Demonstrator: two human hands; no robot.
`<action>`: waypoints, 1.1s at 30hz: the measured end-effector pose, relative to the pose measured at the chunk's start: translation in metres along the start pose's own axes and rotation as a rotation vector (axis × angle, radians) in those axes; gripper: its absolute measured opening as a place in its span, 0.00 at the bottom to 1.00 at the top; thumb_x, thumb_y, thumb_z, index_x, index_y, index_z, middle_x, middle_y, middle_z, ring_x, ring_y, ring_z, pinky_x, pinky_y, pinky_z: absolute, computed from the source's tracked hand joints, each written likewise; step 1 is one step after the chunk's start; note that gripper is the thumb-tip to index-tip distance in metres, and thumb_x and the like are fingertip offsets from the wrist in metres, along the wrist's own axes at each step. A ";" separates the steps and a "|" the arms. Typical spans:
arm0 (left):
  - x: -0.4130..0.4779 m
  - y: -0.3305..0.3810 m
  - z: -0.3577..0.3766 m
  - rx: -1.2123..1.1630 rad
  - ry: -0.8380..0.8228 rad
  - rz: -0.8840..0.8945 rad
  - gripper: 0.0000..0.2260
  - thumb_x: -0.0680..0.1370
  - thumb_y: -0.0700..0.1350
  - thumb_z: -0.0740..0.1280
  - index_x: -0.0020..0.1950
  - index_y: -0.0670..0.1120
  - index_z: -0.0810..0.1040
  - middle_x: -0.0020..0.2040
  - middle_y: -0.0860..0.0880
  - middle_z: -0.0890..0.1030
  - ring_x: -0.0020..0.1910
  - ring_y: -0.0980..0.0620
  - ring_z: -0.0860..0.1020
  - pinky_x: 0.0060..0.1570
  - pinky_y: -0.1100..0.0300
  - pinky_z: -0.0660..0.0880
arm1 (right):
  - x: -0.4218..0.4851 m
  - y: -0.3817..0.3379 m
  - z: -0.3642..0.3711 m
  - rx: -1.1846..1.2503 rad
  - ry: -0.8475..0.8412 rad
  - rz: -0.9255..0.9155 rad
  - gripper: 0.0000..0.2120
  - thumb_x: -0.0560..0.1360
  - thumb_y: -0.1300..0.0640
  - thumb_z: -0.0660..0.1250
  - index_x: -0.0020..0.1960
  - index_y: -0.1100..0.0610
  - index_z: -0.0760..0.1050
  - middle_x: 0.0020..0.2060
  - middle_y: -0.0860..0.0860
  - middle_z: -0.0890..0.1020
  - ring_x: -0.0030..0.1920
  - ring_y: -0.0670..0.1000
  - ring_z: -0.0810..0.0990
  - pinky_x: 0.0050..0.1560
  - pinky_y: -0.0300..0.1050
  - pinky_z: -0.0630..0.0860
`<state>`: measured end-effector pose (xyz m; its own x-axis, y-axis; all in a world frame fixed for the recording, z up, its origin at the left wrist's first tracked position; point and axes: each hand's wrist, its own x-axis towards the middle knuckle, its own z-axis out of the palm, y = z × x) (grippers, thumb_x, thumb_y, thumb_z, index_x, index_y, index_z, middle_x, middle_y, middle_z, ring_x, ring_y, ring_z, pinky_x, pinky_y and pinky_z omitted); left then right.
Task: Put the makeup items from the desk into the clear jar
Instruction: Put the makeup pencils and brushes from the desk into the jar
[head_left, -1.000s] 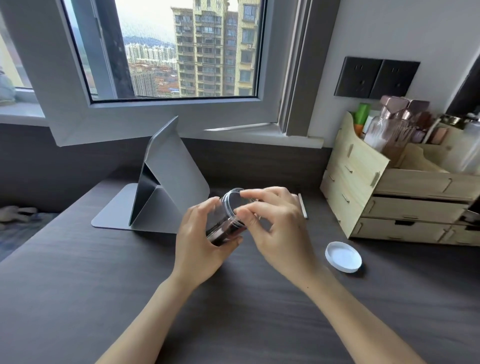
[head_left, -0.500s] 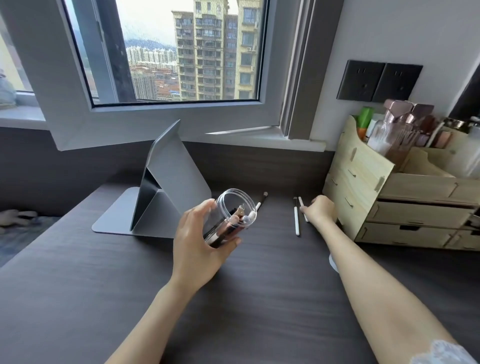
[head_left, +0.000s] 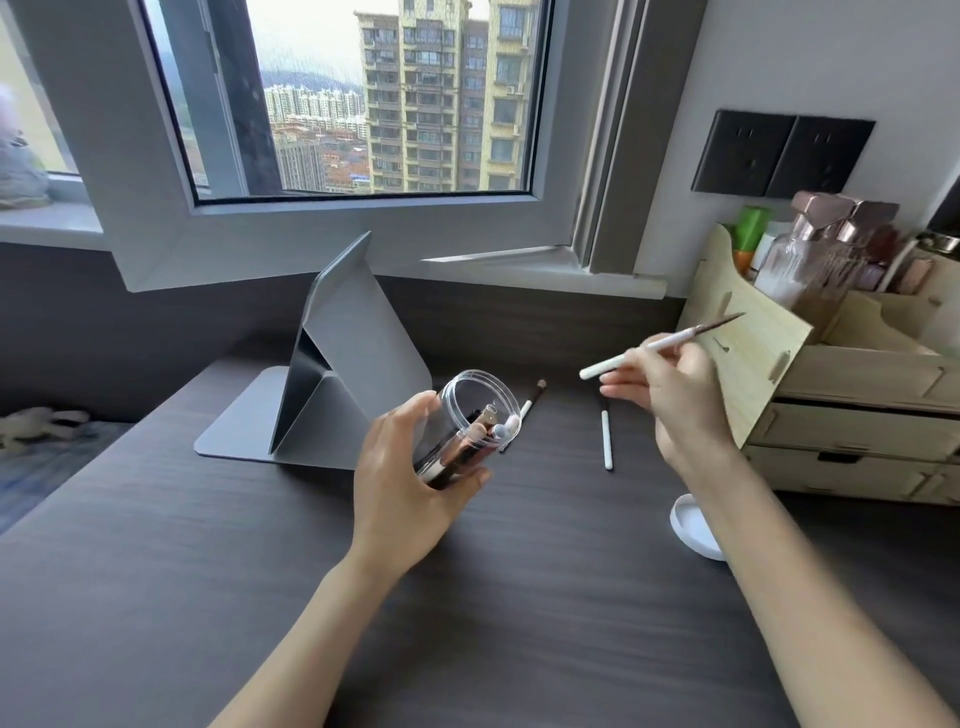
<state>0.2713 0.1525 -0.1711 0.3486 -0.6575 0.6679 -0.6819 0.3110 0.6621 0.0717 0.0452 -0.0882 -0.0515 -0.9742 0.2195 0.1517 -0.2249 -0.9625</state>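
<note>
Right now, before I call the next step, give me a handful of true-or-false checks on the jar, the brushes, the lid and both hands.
1. The left hand holds the jar tilted. True.
2. The jar is empty. False: several items already sit inside it.
3. The right hand holds a brush off the desk. True.
4. No brushes remain on the desk. False: one lies right of the jar and another lies just behind it.
5. The lid is screwed on the jar. False: it lies on the desk by the right forearm.
</note>
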 end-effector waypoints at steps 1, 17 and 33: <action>-0.001 0.001 0.000 -0.002 0.000 0.008 0.33 0.59 0.48 0.79 0.61 0.45 0.73 0.55 0.56 0.74 0.55 0.56 0.71 0.55 0.76 0.63 | -0.019 -0.014 0.005 0.061 -0.046 -0.072 0.08 0.75 0.70 0.60 0.40 0.59 0.68 0.31 0.55 0.76 0.26 0.48 0.81 0.29 0.39 0.80; -0.005 0.006 0.000 -0.021 -0.026 0.043 0.33 0.59 0.47 0.80 0.62 0.46 0.72 0.56 0.54 0.75 0.54 0.60 0.70 0.54 0.77 0.62 | -0.060 -0.007 0.025 -0.457 -0.289 -0.280 0.11 0.75 0.51 0.65 0.46 0.56 0.83 0.37 0.47 0.83 0.38 0.41 0.79 0.39 0.35 0.72; -0.001 0.000 -0.002 -0.021 0.011 -0.005 0.33 0.60 0.45 0.81 0.62 0.45 0.72 0.54 0.55 0.74 0.54 0.60 0.70 0.54 0.76 0.64 | 0.058 0.088 0.002 -1.296 -0.114 0.205 0.04 0.72 0.62 0.64 0.38 0.61 0.72 0.42 0.59 0.78 0.45 0.59 0.78 0.31 0.40 0.66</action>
<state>0.2718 0.1546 -0.1709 0.3595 -0.6517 0.6679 -0.6665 0.3217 0.6726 0.0845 -0.0307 -0.1597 -0.0484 -0.9988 0.0027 -0.9068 0.0428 -0.4193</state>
